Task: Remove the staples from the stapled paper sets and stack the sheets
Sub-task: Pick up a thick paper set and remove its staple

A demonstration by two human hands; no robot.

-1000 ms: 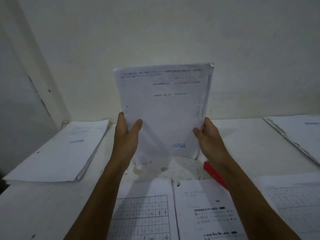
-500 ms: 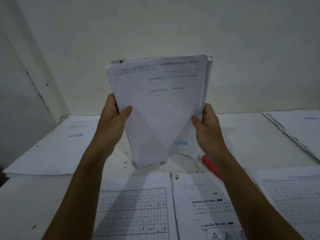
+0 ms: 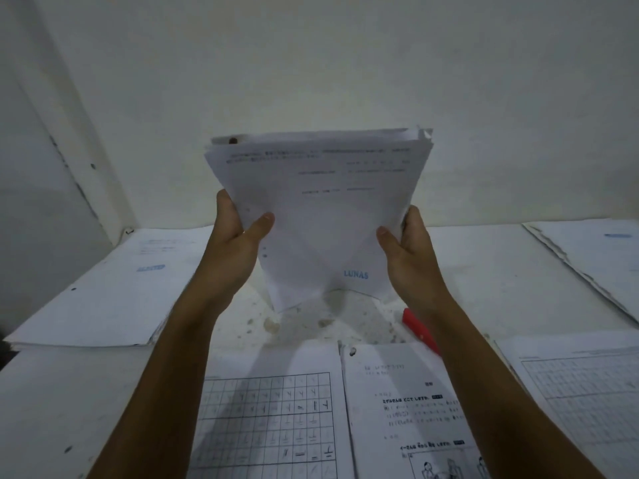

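A thick bundle of white sheets (image 3: 321, 216) stands upright above the table, printed lines near its top and a blue "LUNAS" stamp low on its front. My left hand (image 3: 238, 243) grips its left edge, thumb across the front page. My right hand (image 3: 408, 254) grips the right edge the same way. The lower corner of the bundle hangs just over the table top, tilted slightly left. A red tool (image 3: 420, 330) lies on the table behind my right forearm, partly hidden.
A paper stack (image 3: 114, 292) lies at the left and another (image 3: 598, 257) at the far right. Grid worksheets (image 3: 269, 420) and a printed page (image 3: 411, 402) lie near me, a further grid sheet (image 3: 584, 382) at right. Paper scraps (image 3: 311, 323) dot the table middle.
Both hands slid up the sides of the bundle, the left more, and the bundle now leans a little to the left with its top edges fanned.
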